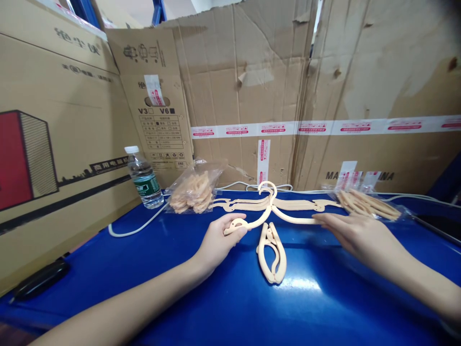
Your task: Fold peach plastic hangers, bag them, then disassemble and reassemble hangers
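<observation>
A cream folding hanger (257, 221) is spread out above the blue table, its hook pointing up. My left hand (224, 239) pinches the end of its left arm, near the notch. The tip of its right arm sits between the fingers of my right hand (360, 235). Just below, a folded hanger (272, 254) lies on the table with its two arms together. Behind the held one, several opened hangers (295, 205) lie stacked in a row, partly hidden by it.
A clear bag of folded hangers (192, 192) lies at the back left beside a water bottle (146, 180). Another bag of hangers (369, 204) is at the back right. Cardboard (245, 86) walls the back. A black object (42, 278) lies left; a dark flat device (439, 226) lies right.
</observation>
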### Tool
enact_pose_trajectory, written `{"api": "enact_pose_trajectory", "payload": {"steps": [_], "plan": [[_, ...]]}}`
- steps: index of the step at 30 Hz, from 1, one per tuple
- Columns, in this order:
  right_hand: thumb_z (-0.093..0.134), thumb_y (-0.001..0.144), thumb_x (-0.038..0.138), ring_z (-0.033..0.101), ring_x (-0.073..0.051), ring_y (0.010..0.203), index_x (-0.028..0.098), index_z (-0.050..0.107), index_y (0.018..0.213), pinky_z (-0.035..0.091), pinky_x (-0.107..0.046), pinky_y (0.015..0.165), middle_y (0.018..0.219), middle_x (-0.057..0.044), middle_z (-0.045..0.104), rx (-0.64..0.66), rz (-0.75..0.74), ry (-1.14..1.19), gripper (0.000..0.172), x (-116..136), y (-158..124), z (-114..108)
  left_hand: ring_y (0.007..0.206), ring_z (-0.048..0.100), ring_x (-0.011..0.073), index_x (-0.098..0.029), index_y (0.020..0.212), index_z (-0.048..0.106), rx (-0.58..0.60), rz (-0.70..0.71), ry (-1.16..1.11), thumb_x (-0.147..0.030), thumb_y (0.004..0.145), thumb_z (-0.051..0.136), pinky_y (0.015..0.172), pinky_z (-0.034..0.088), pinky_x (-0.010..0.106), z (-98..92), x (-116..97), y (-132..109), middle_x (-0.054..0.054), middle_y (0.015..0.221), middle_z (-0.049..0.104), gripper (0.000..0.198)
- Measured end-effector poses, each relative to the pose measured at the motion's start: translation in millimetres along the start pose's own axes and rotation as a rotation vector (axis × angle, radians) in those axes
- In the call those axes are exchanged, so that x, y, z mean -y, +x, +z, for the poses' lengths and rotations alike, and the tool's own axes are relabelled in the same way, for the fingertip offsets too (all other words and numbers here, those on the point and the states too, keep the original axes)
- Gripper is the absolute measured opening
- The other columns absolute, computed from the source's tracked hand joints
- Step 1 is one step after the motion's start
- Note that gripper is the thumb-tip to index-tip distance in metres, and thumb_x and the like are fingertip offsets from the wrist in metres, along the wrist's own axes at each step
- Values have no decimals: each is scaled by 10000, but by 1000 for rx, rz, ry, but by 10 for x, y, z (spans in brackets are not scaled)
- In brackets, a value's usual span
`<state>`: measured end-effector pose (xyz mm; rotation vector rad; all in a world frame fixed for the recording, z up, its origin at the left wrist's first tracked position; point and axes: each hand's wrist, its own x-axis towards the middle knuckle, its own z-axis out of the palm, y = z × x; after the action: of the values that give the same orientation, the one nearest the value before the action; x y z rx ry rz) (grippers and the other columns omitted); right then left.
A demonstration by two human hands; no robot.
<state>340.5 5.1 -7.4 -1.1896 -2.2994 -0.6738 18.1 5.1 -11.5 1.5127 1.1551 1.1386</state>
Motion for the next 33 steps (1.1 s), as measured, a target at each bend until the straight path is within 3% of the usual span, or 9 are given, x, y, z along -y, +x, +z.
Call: {"api": "enact_pose_trajectory", "payload": {"steps": [4, 7, 11, 14, 18, 21, 24, 29, 33], "plan": [[393, 816, 154, 671, -247, 624, 263, 686, 1065, 456, -330, 493, 1065, -96, 741, 99, 103, -29, 399, 62, -14, -33, 598, 453, 122, -132, 1096, 665, -18, 1, -26, -340, 723, 700, 579, 356, 249, 6, -18, -9, -1, 714, 577, 428], [369, 838, 174, 676, -240, 662, 265, 681, 1080, 465, -330, 486, 1313, -91, 617, 107, 122, -28, 405, 91, -15, -37, 600, 473, 127, -135, 1088, 679, -22, 3, -42, -335, 720, 709, 587, 377, 255, 11, -6, -7, 1, 712, 591, 420], [392, 922, 275, 663, -287, 957, 280, 599, 1225, 552, -366, 651, 1389, -111, 505, 5, 167, 215, 368, 114, -6, 15, 595, 470, 123, -120, 1193, 657, -22, 6, -59, -341, 727, 717, 609, 387, 264, 4, 33, 10, -8, 690, 581, 519], [498, 914, 369, 661, -251, 948, 277, 524, 1300, 589, -365, 712, 1315, -120, 541, -60, 305, 537, 397, 105, 17, 61, 596, 453, 113, -111, 1276, 613, -30, 8, -89, -332, 736, 714, 621, 381, 263, -13, 52, 24, -12, 702, 576, 592], [640, 816, 510, 659, -212, 744, 231, 613, 1170, 586, -323, 562, 1126, -115, 662, 14, 498, 865, 451, 37, 65, 62, 628, 458, 110, -141, 1245, 643, -40, 42, -115, -294, 739, 721, 632, 377, 253, -24, 47, 29, -7, 756, 591, 534], [701, 759, 539, 660, -236, 821, 235, 692, 1048, 574, -322, 600, 1171, -98, 668, 47, 540, 956, 418, -24, 95, 34, 670, 499, 115, -149, 1204, 660, -34, 58, -159, -267, 737, 729, 677, 410, 251, -16, 31, 22, -4, 787, 607, 486], [722, 740, 540, 648, -261, 913, 249, 702, 1050, 570, -351, 711, 1078, -75, 689, 35, 619, 1053, 425, -51, 101, 21, 689, 559, 132, -142, 1241, 606, -7, 9, -223, -262, 723, 747, 715, 456, 267, 0, 13, 9, -10, 752, 618, 550], [729, 743, 527, 616, -199, 757, 208, 684, 996, 555, -341, 679, 838, -48, 651, 32, 710, 1297, 409, 63, 97, 16, 709, 620, 159, -127, 1182, 552, 24, -36, -254, -247, 666, 788, 717, 509, 297, 40, -13, -32, 0, 742, 644, 580], [728, 769, 511, 604, -161, 675, 212, 570, 1066, 564, -331, 639, 846, -41, 640, 64, 745, 1409, 450, 259, 114, 6, 704, 622, 158, -158, 1101, 571, 84, -11, -237, -267, 679, 786, 661, 527, 285, 83, -29, -69, 0, 768, 634, 486]]}}
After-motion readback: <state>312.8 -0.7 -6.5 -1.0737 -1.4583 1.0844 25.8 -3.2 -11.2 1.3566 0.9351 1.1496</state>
